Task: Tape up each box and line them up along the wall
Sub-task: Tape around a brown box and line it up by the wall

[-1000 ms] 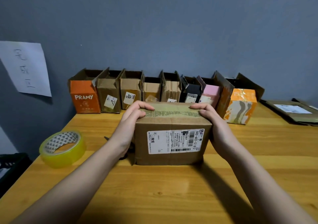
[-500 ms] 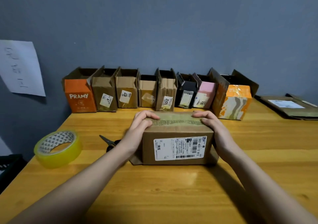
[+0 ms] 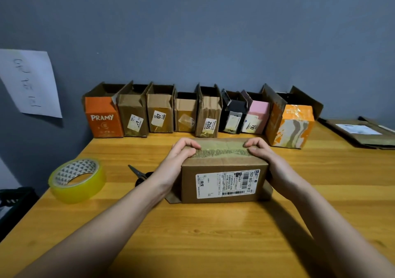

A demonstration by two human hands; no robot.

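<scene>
Two hands, left hand [image 3: 178, 157], right hand [image 3: 265, 160], fingers curled gripping cardboard box [image 3: 224, 171] between them

wall [image 3: 213, 32] blue-grey | table [image 3: 213, 235] yellow wood grain | box [image 3: 224, 183] brown, white label | tape [image 3: 77, 180] clear yellow, core with grey triangles | 11 o'clock: PRAMY box [image 3: 102, 117] orange | 1 o'clock: pink box [image 3: 257, 115], black box [image 3: 233, 115]
</scene>
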